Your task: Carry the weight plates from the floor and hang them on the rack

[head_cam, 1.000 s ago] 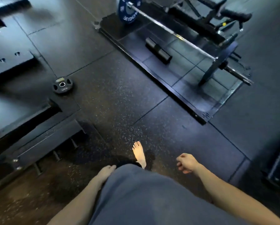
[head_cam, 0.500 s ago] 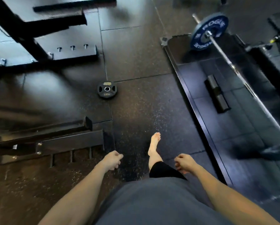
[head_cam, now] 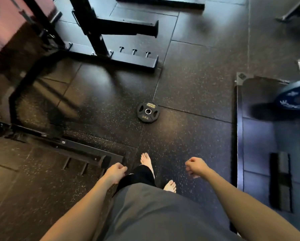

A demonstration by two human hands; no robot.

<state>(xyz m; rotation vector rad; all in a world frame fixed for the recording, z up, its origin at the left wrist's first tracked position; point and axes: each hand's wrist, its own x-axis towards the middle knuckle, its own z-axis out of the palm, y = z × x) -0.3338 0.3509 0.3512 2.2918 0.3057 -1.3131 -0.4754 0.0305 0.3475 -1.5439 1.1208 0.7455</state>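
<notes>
A small black weight plate (head_cam: 148, 112) with a metal centre hole and grip slots lies flat on the dark rubber floor, straight ahead of me. My left hand (head_cam: 115, 172) hangs at my side with loosely curled fingers and holds nothing. My right hand (head_cam: 195, 166) hangs the same way, empty. Both hands are well short of the plate. A black steel rack (head_cam: 100, 30) with short pegs on its base stands at the upper left, beyond the plate.
A low black frame base (head_cam: 86, 153) with pegs lies on the floor at my left. A lifting platform (head_cam: 239, 129) with a blue barbell plate (head_cam: 295, 100) borders the right. My bare feet (head_cam: 145, 160) stand on open floor between them.
My view has swung to the left and I have stepped forward. The black plate now lies closer and near the centre. Both hands still swing empty at my sides.
</notes>
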